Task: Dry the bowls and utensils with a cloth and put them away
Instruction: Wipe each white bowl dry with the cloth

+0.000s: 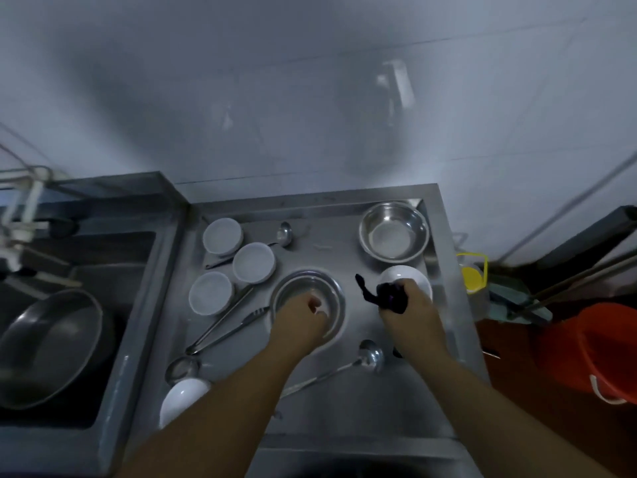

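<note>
While the right hand [410,307] clutches the dark cloth [387,296] at centre-right of the frame, touching the white bowl [408,276], the left hand [306,313] reaches curled into the steel bowl [306,301] at centre; whether it grips anything cannot be told. The steel bowl lies left of the cloth.

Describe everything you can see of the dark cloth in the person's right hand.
The dark cloth looks black and soft, bunched into a wad. The right hand grips it, fingers curled round it, above the steel counter. One loose tail sticks out toward the left. It lies against the near rim of a white bowl.
</note>
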The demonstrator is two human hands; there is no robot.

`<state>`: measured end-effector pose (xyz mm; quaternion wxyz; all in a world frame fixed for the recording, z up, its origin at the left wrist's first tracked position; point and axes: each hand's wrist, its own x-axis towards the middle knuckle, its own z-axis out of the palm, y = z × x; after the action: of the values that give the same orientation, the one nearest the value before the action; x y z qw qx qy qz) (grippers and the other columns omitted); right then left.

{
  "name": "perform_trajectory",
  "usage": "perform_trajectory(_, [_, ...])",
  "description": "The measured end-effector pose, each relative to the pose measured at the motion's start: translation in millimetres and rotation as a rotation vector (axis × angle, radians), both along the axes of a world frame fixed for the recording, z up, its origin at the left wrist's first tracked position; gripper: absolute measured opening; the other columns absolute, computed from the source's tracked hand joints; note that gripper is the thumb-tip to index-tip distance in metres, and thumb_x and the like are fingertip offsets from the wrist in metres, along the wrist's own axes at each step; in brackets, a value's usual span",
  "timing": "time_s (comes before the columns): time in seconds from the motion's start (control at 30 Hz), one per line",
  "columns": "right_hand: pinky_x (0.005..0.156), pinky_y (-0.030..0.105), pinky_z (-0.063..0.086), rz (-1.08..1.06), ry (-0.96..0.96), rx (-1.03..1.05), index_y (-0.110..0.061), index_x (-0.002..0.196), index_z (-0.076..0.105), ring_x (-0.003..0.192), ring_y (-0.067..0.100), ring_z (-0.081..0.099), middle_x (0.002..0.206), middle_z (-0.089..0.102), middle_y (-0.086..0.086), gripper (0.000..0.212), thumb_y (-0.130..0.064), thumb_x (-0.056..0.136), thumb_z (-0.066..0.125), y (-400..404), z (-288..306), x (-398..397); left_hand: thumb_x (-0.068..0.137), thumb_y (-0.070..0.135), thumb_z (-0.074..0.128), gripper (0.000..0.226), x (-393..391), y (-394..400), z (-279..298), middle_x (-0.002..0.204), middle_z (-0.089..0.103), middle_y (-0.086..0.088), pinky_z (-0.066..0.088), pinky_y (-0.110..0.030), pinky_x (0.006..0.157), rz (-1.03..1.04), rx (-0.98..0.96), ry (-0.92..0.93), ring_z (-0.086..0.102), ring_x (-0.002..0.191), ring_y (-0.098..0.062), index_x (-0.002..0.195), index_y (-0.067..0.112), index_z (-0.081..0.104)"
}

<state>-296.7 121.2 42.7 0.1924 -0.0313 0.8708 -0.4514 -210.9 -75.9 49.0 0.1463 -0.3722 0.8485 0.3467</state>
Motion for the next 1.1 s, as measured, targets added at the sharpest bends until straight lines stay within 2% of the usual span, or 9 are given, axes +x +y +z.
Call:
perform_trajectory(0.17, [0.071,0.036,0.048,0.222,0.022,0.036,-0.030,0.101,0.058,0.086,0.023,0.063,0.099,0.064,0.003,0.018,-0.022,0.090,0.069,-49.8,-4.4,48.1,0.095,0.032,0.061,0.036,55.4,-45.9,0.6,0.123,0.069,0.002,0.051,-0.028,0.074,-0.068,-0.013,-0.005,0.065,0.090,-0.012,0.131,0.027,0.067])
perform_trajectory(0.23, [0.069,0.035,0.046,0.295,0.036,0.091,-0.030,0.103,0.056,0.086,0.024,0.062,0.101,0.061,0.002,0.018,-0.025,0.091,0.069,-68.9,-6.7,68.6,0.096,0.033,0.061,0.035,80.5,-67.6,-2.9,0.125,0.068,0.001,0.050,-0.029,0.078,-0.102,-0.048,-0.015,0.066,0.096,-0.015,0.130,0.027,0.067])
perform_trajectory(0.37, [0.080,0.041,0.052,0.417,0.061,0.206,-0.024,0.117,0.059,0.099,0.028,0.062,0.114,0.059,0.004,0.028,-0.022,0.091,0.070,-107.0,-16.0,114.7,0.096,0.030,0.062,0.039,135.0,-113.8,-19.0,0.134,0.064,0.000,0.052,-0.034,0.096,-0.135,-0.062,-0.072,0.064,0.116,-0.019,0.134,0.026,0.065])
perform_trajectory(0.43, [0.075,0.037,0.048,0.484,0.060,0.270,-0.024,0.117,0.058,0.100,0.027,0.061,0.116,0.058,0.004,0.029,-0.022,0.091,0.070,-125.1,-23.6,142.0,0.097,0.028,0.061,0.040,165.3,-139.6,-29.2,0.137,0.063,-0.002,0.054,-0.036,0.099,-0.141,-0.050,-0.106,0.064,0.119,-0.021,0.137,0.025,0.063])
perform_trajectory(0.57, [0.072,0.033,0.040,0.559,0.042,0.338,-0.022,0.120,0.060,0.102,0.026,0.059,0.117,0.057,0.005,0.031,-0.018,0.090,0.069,-159.6,-42.2,193.2,0.100,0.024,0.062,0.039,226.5,-190.9,-52.1,0.138,0.064,-0.005,0.051,-0.030,0.093,-0.151,-0.023,-0.169,0.064,0.119,-0.023,0.139,0.023,0.062])
perform_trajectory(0.67, [0.073,0.034,0.042,0.584,0.022,0.386,-0.021,0.124,0.059,0.103,0.029,0.059,0.118,0.056,0.006,0.035,-0.019,0.091,0.070,-183.2,-52.5,224.3,0.098,0.023,0.061,0.042,261.5,-219.9,-66.4,0.134,0.063,-0.008,0.055,-0.033,0.089,-0.157,-0.026,-0.205,0.064,0.112,-0.025,0.140,0.021,0.060])
perform_trajectory(0.77, [0.072,0.037,0.045,0.589,-0.005,0.409,-0.021,0.124,0.058,0.100,0.029,0.058,0.120,0.056,0.007,0.036,-0.013,0.090,0.068,-199.5,-60.1,247.4,0.096,0.022,0.062,0.049,284.2,-235.0,-78.6,0.139,0.058,-0.011,0.054,-0.033,0.092,-0.155,-0.025,-0.238,0.062,0.118,-0.027,0.145,0.017,0.057])
perform_trajectory(0.87, [0.073,0.038,0.046,0.571,-0.035,0.411,-0.022,0.124,0.059,0.099,0.029,0.058,0.120,0.055,0.005,0.037,-0.013,0.089,0.066,-209.4,-63.9,262.7,0.093,0.016,0.063,0.054,296.8,-239.2,-90.0,0.138,0.059,-0.015,0.051,-0.031,0.084,-0.135,0.008,-0.220,0.063,0.115,-0.030,0.146,0.010,0.055])
perform_trajectory(1.1, [0.073,0.034,0.045,0.490,-0.066,0.393,-0.027,0.122,0.060,0.095,0.023,0.057,0.112,0.053,-0.003,0.039,-0.015,0.086,0.069,-213.1,-69.9,274.4,0.090,0.008,0.065,0.031,297.3,-236.0,-114.0,0.116,0.065,-0.017,0.050,-0.034,0.069,0.074,0.032,-0.186,0.063,0.096,-0.029,0.120,0.005,0.056])
